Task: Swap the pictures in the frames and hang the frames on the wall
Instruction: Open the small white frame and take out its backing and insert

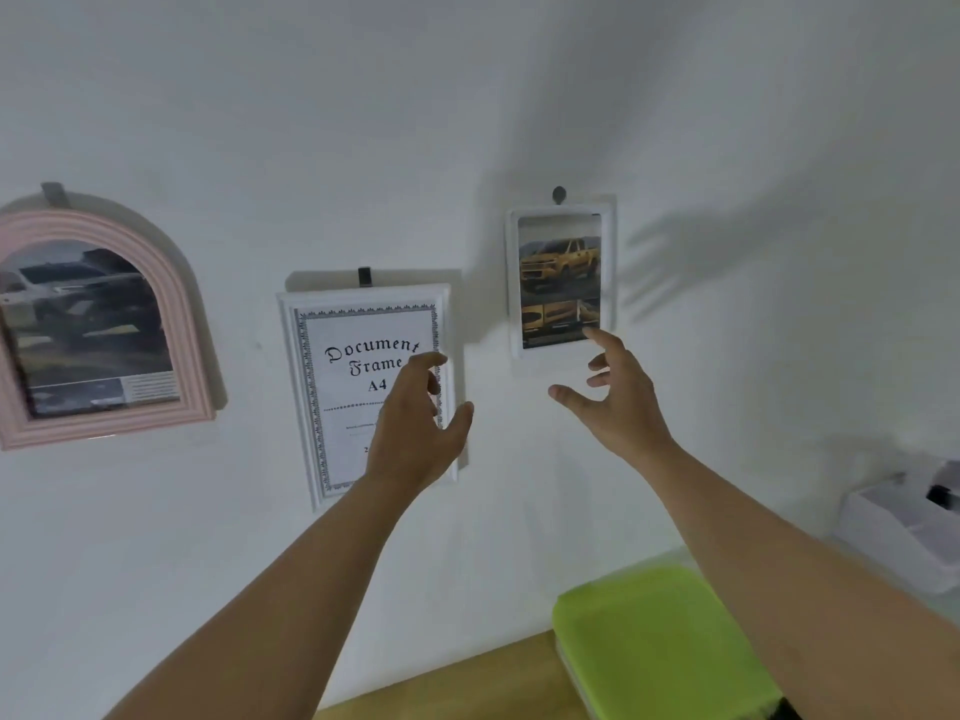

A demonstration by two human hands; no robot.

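Observation:
Three frames hang on the white wall. A small white frame [562, 280] with a yellow truck picture hangs from a round hook [559, 193]. A larger white frame [332, 387] holds a sheet reading "Document Frame A4". At far left hangs a pink arched frame [98, 324] with a dark car picture. My right hand [615, 394] is raised, fingers apart, its index fingertip at the small frame's lower right corner. My left hand [415, 428] is open in front of the A4 frame's right side, holding nothing.
A lime green flat thing [660, 641] lies on a wooden surface [467, 683] at the bottom right. A white box-like object [904, 527] sits at the right edge. Bare wall lies between the frames.

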